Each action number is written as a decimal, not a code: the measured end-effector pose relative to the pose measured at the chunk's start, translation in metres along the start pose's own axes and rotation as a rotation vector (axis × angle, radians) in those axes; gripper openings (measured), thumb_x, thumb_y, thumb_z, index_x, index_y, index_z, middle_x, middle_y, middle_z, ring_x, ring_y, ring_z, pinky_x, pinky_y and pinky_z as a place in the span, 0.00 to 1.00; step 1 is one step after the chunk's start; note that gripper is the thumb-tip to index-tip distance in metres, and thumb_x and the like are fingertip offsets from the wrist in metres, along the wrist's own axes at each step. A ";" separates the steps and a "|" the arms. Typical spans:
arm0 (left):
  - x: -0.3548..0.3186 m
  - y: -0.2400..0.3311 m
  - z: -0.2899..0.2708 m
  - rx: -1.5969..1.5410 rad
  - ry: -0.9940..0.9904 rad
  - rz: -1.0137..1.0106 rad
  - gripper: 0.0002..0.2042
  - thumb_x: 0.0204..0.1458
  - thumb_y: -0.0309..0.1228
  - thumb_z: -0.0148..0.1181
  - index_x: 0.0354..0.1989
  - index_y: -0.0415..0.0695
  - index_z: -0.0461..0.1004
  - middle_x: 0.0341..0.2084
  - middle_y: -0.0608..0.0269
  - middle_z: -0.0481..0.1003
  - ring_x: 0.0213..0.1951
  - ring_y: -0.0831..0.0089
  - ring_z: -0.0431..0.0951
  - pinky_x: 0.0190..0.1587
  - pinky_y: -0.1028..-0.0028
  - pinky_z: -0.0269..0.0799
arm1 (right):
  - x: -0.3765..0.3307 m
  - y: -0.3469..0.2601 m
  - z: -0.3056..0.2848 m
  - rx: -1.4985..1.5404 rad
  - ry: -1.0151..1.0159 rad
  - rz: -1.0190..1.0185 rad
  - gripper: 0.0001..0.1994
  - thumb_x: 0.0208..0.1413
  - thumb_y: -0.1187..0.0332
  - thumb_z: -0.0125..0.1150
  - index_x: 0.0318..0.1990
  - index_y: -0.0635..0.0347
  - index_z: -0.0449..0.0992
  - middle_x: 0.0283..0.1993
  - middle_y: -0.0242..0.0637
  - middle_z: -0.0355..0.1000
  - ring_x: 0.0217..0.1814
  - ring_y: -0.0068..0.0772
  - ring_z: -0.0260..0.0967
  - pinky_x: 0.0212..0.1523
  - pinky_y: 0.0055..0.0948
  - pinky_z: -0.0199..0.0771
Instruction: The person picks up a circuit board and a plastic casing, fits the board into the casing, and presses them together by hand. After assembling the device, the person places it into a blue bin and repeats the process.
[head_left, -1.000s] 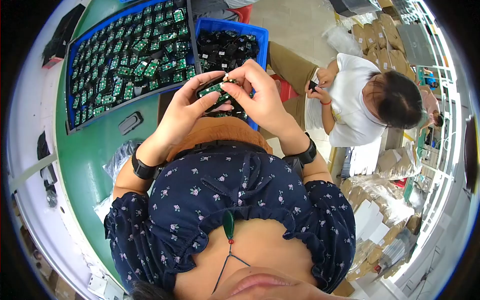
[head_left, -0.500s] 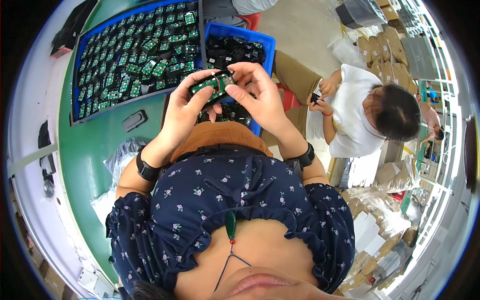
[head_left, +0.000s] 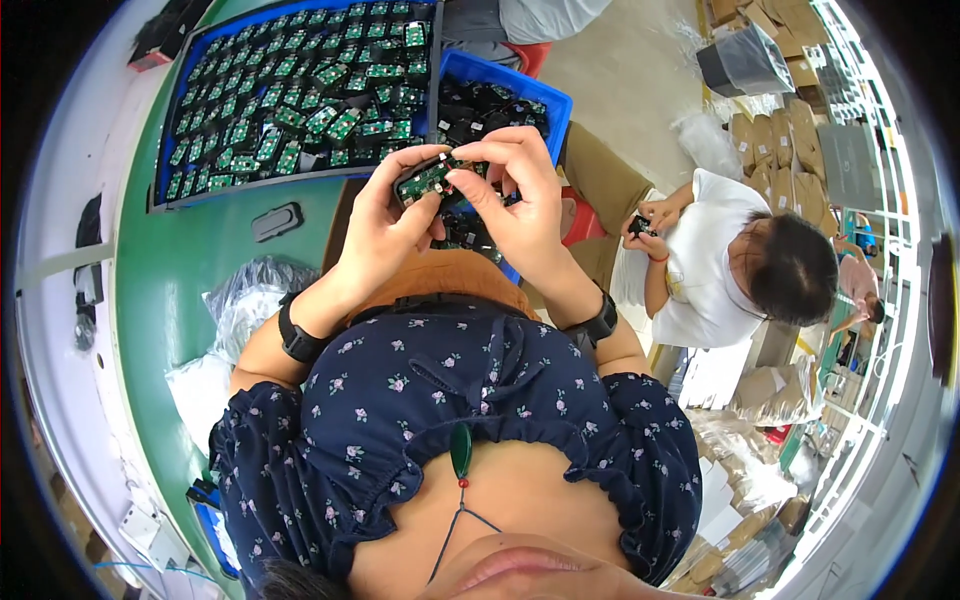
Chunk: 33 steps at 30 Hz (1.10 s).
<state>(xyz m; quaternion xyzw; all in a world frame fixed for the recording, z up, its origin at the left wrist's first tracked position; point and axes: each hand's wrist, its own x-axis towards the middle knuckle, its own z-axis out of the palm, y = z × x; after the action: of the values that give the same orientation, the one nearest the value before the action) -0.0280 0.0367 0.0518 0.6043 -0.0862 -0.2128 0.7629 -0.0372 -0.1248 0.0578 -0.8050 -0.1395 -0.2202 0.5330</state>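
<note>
Between my two hands, above my lap, is a black housing with a green circuit board (head_left: 428, 181) in it. My left hand (head_left: 385, 215) grips its left side, with the thumb lying on the board's lower edge. Around the right end curl the fingers of my right hand (head_left: 515, 195), its thumb and fingertips pressed to the board. A short red wire and small white parts show on the board; its underside is hidden. Just beyond my hands stands a blue bin (head_left: 560, 105) of similar black parts, partly covered by my right hand.
A large blue tray (head_left: 158, 180) filled with rows of board assemblies lies on the green table (head_left: 150, 300). Near it are a dark oval case (head_left: 277, 222) and clear plastic bags (head_left: 255, 295). At right a co-worker in white (head_left: 715, 260) holds a small black part; cartons and wrapped bundles stand behind.
My view has shifted slightly, so the tray and bin sit further right and lower. My right fingers have moved inward over the board's right end. Both hands still hold it.
</note>
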 end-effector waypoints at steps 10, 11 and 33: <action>-0.002 -0.007 -0.001 0.043 0.079 0.063 0.18 0.52 0.21 0.49 0.52 0.42 0.62 0.29 0.67 0.70 0.22 0.85 0.70 0.19 0.85 0.64 | -0.002 -0.001 0.017 0.062 0.023 0.051 0.06 0.46 0.76 0.63 0.33 0.60 0.73 0.35 0.30 0.65 0.24 0.13 0.54 0.23 0.14 0.56; -0.002 -0.007 0.000 0.042 0.079 0.063 0.18 0.52 0.21 0.49 0.52 0.42 0.62 0.29 0.67 0.70 0.22 0.85 0.70 0.19 0.85 0.64 | -0.003 -0.001 0.017 0.062 0.022 0.051 0.06 0.46 0.76 0.63 0.33 0.60 0.73 0.35 0.30 0.65 0.24 0.13 0.54 0.23 0.14 0.56; -0.013 0.001 -0.004 0.116 0.123 0.094 0.19 0.51 0.21 0.49 0.53 0.41 0.62 0.32 0.65 0.71 0.24 0.83 0.71 0.22 0.84 0.66 | -0.005 -0.005 0.031 0.560 0.075 0.382 0.07 0.54 0.75 0.57 0.39 0.63 0.69 0.31 0.31 0.71 0.27 0.13 0.61 0.26 0.12 0.60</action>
<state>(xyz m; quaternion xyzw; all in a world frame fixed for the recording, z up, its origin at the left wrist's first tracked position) -0.0375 0.0463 0.0535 0.6548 -0.0796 -0.1338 0.7396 -0.0372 -0.0942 0.0490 -0.6303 -0.0214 -0.0987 0.7698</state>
